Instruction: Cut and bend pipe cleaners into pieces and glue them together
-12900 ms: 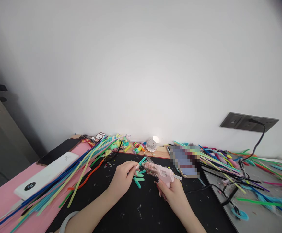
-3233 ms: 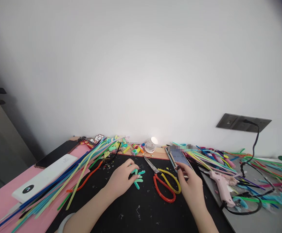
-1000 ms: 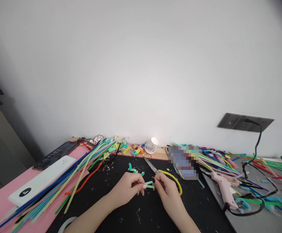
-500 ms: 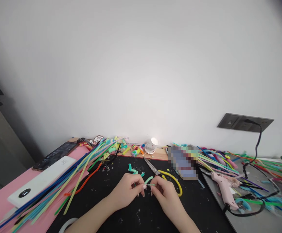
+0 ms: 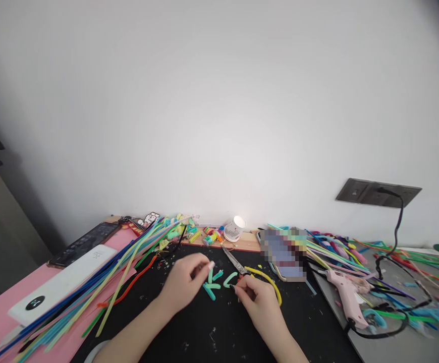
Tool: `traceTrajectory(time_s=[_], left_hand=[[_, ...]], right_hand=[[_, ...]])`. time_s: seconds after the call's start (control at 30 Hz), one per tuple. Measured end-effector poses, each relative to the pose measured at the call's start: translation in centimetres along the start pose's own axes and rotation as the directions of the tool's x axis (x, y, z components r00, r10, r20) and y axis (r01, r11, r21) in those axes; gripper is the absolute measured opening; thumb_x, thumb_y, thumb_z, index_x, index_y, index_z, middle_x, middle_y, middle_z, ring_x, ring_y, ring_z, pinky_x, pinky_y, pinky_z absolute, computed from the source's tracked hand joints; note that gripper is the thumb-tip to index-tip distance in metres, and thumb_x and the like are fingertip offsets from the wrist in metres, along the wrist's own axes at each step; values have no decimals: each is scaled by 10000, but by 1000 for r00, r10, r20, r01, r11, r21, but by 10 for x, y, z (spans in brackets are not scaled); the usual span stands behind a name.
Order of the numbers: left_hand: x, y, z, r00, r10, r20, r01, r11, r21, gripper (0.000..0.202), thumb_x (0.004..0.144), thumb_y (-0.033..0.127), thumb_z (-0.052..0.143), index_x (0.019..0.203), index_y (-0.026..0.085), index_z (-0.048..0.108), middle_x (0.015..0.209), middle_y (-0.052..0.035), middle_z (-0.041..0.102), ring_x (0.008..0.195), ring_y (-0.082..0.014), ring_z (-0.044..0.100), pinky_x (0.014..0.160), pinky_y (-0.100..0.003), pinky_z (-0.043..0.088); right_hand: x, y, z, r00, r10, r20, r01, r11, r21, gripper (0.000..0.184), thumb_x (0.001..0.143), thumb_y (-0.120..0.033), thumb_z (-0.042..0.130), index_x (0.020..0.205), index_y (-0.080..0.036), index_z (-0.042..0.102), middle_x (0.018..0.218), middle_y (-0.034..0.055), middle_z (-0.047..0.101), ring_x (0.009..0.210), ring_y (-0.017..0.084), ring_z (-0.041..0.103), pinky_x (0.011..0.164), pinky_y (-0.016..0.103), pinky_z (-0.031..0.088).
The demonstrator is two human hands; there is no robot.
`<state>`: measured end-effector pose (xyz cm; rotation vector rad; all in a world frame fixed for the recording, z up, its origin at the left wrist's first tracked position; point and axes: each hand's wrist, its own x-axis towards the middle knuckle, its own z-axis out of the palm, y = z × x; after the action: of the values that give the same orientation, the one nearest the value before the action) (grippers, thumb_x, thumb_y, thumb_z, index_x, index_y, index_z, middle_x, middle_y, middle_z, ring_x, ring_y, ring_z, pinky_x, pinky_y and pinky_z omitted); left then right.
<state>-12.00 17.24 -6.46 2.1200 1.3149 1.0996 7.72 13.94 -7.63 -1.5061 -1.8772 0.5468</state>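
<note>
"How was the right hand [image 5: 257, 298]?"
"Its fingertips pinched a bent mint strip [image 5: 230, 279] at its ten o'clock."
"And the left hand [image 5: 187, 280]?"
"Its fingertips were together by a green cluster [image 5: 211, 286] at its three o'clock; whether they gripped it, one couldn't tell."
"Farther off?"
"Scissors [image 5: 234, 261] lay at the right hand's eleven, a white cup [image 5: 234, 229] beyond, at the scissors' twelve."

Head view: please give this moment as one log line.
left hand: fingertips at green cluster | right hand: pinching bent green piece | scissors: on black mat, partly behind right hand | glue gun: on grey surface
</note>
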Motion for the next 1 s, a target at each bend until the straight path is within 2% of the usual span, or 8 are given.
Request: traceTrajectory(time_s=[0.13, 0.23, 0.3, 0.37, 0.47, 0.6, 0.77, 1.0], left_hand=[[15, -27, -36, 931, 18, -364, 136, 909, 394, 209, 827, 311, 386, 860, 182, 547, 804, -50, 601, 741, -200, 557, 681, -285, 417], [20, -51, -63, 892, -12, -453, 315, 735, 601, 272, 777, 280, 419, 972, 127, 531, 928, -130, 578, 886, -289, 537, 736, -367, 421], [18, -65, -75, 875, -135, -465, 443, 611, 656, 304, 773, 269, 412, 1004, 112, 534, 949, -168, 564, 889, -333, 530, 670, -403, 432], [15, -75, -82, 854, -264, -448, 514, 552, 656, 276, 771, 247, 411, 966, 110, 551, 930, -177, 580, 878, -355, 530, 638, -429, 427], [13, -84, -86, 855, -357, -376, 519, 571, 637, 215, 770, 209, 418, 888, 130, 580, 931, -160, 611, 851, -326, 552, 631, -402, 418], [15, -82, -85, 848, -326, -417, 527, 590, 612, 233, 797, 213, 413, 941, 137, 580, 891, -142, 643, 819, -296, 580, 620, -349, 393], [15, -67, -82, 865, -193, -463, 474, 613, 631, 297, 845, 198, 352, 1056, 198, 560, 822, -89, 669, 763, -261, 597, 608, -327, 351], [13, -50, -74, 850, 61, -524, 329, 716, 616, 326, 891, 183, 272, 1108, 192, 515, 1082, -80, 606, 974, -232, 540, 816, -366, 314]], right_hand=[[2, 8, 0, 991, 115, -67, -117, 992, -35, 227, 693, -275, 580, 538, -187, 439, 492, -48, 439, 455, 99, 381, 454, 205, 266], [2, 5, -2, 992, 112, -63, -111, 994, 12, 175, 715, -305, 560, 606, -189, 489, 523, -36, 484, 461, 104, 403, 453, 203, 287], [1, 0, -5, 994, 93, -54, -91, 995, 30, 193, 769, -324, 493, 630, -190, 494, 510, -34, 482, 455, 108, 408, 453, 205, 291], [0, -5, -7, 996, 82, -40, -81, 996, 39, 249, 812, -324, 428, 606, -191, 472, 478, -35, 471, 442, 110, 418, 456, 207, 295], [0, -7, -9, 996, 75, -40, -73, 996, 51, 289, 833, -315, 399, 578, -190, 454, 451, -36, 474, 428, 111, 436, 462, 205, 306], [-1, -6, -9, 998, 63, -15, -63, 997, 40, 300, 846, -326, 387, 595, -188, 479, 452, -34, 491, 428, 113, 455, 468, 205, 313], [-2, -5, -9, 998, 60, -13, -59, 997, 47, 320, 873, -327, 340, 621, -189, 482, 471, -34, 499, 437, 111, 474, 473, 200, 319], [-1, -7, -10, 997, 68, -39, -64, 994, 83, 326, 860, -337, 353, 603, -183, 482, 477, -24, 479, 446, 116, 458, 440, 200, 306]])
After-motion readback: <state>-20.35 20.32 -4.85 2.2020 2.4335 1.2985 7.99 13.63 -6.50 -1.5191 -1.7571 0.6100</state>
